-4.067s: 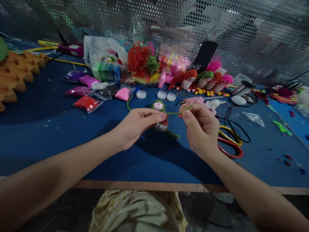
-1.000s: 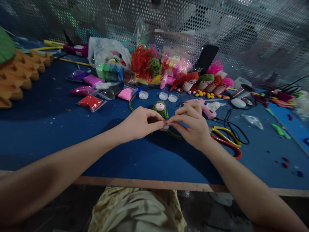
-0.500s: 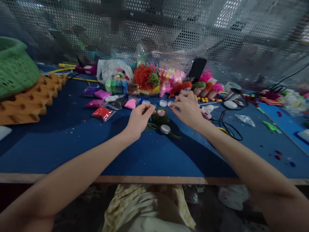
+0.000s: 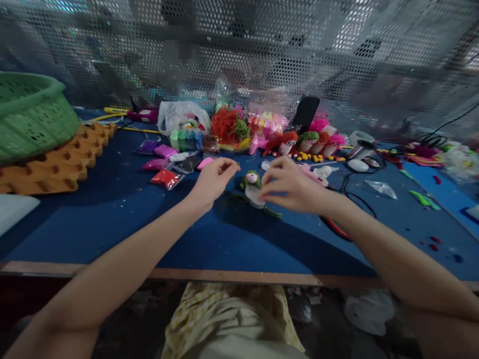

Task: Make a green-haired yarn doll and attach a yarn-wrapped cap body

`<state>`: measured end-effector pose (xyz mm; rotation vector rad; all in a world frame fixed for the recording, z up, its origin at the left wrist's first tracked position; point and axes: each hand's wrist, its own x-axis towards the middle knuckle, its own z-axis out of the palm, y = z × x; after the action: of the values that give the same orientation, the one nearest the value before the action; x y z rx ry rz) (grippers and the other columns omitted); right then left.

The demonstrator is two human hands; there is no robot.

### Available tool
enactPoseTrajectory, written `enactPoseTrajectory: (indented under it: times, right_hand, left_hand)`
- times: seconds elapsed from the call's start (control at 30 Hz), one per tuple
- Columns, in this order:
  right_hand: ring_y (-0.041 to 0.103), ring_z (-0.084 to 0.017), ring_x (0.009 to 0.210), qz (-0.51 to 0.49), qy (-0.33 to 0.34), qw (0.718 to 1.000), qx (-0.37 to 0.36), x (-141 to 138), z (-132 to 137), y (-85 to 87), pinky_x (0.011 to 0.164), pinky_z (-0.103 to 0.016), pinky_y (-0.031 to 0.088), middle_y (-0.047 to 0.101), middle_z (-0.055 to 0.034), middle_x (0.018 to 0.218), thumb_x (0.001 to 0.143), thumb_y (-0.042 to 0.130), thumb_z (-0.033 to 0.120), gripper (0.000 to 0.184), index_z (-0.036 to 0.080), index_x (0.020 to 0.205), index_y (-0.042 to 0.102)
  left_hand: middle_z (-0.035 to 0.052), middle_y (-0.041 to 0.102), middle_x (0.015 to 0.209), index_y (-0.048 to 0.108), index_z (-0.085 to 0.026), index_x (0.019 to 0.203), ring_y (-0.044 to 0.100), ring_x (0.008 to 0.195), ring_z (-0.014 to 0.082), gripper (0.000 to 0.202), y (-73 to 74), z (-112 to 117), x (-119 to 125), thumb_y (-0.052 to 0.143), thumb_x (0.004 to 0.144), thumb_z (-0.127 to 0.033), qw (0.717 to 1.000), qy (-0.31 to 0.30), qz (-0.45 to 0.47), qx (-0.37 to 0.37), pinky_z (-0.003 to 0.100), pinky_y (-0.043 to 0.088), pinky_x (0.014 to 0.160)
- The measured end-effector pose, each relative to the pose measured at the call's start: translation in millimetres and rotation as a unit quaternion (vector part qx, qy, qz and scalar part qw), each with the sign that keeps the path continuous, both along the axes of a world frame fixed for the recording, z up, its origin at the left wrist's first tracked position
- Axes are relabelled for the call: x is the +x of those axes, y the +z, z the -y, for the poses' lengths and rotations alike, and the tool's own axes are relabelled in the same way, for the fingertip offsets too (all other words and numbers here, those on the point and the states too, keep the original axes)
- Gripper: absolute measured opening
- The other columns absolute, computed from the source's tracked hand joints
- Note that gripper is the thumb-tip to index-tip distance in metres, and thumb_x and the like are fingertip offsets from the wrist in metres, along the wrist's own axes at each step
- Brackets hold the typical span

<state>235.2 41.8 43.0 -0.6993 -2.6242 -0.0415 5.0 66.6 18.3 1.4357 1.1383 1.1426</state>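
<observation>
My left hand (image 4: 215, 180) is closed in a pinch, with a tiny green piece (image 4: 238, 165) showing at its fingertips. Just right of it sits a small green woolly doll (image 4: 252, 178) with a pink face. A pale round lid or disc (image 4: 254, 196) overlaps the doll's lower front and looks smeared. Beside that disc, my right hand (image 4: 286, 185) has curled, blurred fingers at its right edge; whether they grip it is unclear. Green yarn strands (image 4: 273, 213) lie below the disc on the blue table (image 4: 187, 237).
Bags of coloured clay (image 4: 167, 178) lie to the left, before an orange egg tray (image 4: 56, 162) and green basket (image 4: 37, 109). Finished yarn-haired dolls (image 4: 309, 142) line the back beside orange yarn (image 4: 226, 124). Black cable (image 4: 346, 184) loops on the right.
My right hand has come down and nearer to the pale disc, which looks longer and smeared. My left hand keeps its pinch. The whole view has shifted slightly.
</observation>
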Motion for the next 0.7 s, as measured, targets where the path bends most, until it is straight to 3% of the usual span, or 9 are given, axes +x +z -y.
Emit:
enactPoseTrajectory:
  times: [0.1,0.17,0.27,0.37,0.47,0.57,0.7]
  right_hand:
    - [0.052,-0.022,0.105,0.055,0.028,0.997,0.036,-0.1,42.5,-3.4,0.089,-0.038,0.044,0.074,-0.0035,0.096,0.1,0.059,0.024,0.018,0.023,0.094,0.076]
    - [0.054,-0.02,0.102,0.056,0.019,0.994,0.093,0.3,58.9,-8.6,0.087,-0.036,0.044,0.074,-0.0027,0.09,0.098,0.06,0.019,0.015,0.022,0.095,0.075]
    - [0.058,-0.018,0.098,0.012,0.0,0.988,0.155,1.7,66.6,-18.4,0.083,-0.036,0.044,0.076,0.0,0.087,0.094,0.065,0.015,0.014,0.025,0.094,0.075]
    - [0.06,-0.018,0.093,-0.072,-0.044,0.981,0.176,0.1,65.5,-27.4,0.078,-0.037,0.043,0.076,0.0021,0.084,0.091,0.07,0.017,0.015,0.03,0.089,0.076]
    - [0.059,-0.02,0.089,-0.145,-0.09,0.975,0.14,-5.2,63.4,-31.2,0.076,-0.038,0.046,0.074,0.0003,0.076,0.089,0.072,0.02,0.012,0.031,0.088,0.077]
    - [0.058,-0.021,0.087,-0.186,-0.109,0.972,0.088,-8.9,59.9,-29.3,0.075,-0.039,0.049,0.073,-0.0017,0.074,0.09,0.071,0.021,0.011,0.029,0.089,0.078]
    - [0.054,-0.02,0.083,-0.206,-0.106,0.97,0.074,-7.5,52.5,-30.4,0.073,-0.038,0.049,0.072,-0.0027,0.075,0.091,0.069,0.021,0.01,0.026,0.091,0.078]
  left_hand:
    - [0.0032,0.074,0.087,0.072,-0.016,0.084,0.06,0.075,0.0134,0.018,13.5,11.5,-9.8,0.076,0.082,-0.033,0.985,-0.139,-0.069,-0.069,0.026,0.046,0.072]
    - [0.004,0.074,0.088,0.073,-0.017,0.088,0.061,0.074,0.0141,0.031,17.7,22.0,-16.4,0.082,0.077,-0.044,0.956,-0.232,-0.095,-0.152,0.026,0.047,0.068]
    - [0.0042,0.074,0.094,0.075,-0.018,0.09,0.066,0.085,0.0153,0.035,14.7,39.6,-19.8,0.085,0.075,-0.048,0.938,-0.279,-0.065,-0.196,0.028,0.052,0.08]
    - [0.0018,0.072,0.098,0.071,-0.019,0.086,0.067,0.094,0.0141,0.035,5.3,55.7,-13.4,0.086,0.076,-0.049,0.925,-0.288,0.098,-0.229,0.03,0.055,0.091]
    - [-0.0018,0.07,0.091,0.066,-0.019,0.082,0.07,0.091,0.0142,0.035,-2.0,64.8,-2.9,0.09,0.074,-0.044,0.889,-0.273,0.234,-0.283,0.037,0.058,0.096]
    - [-0.0032,0.07,0.088,0.067,-0.019,0.08,0.071,0.089,0.012,0.032,-3.7,65.0,4.5,0.091,0.073,-0.038,0.878,-0.259,0.28,-0.29,0.032,0.059,0.095]
    - [-0.0032,0.072,0.087,0.07,-0.019,0.078,0.071,0.088,0.009,0.03,-3.7,59.4,6.7,0.093,0.07,-0.036,0.878,-0.251,0.294,-0.282,0.024,0.059,0.092]
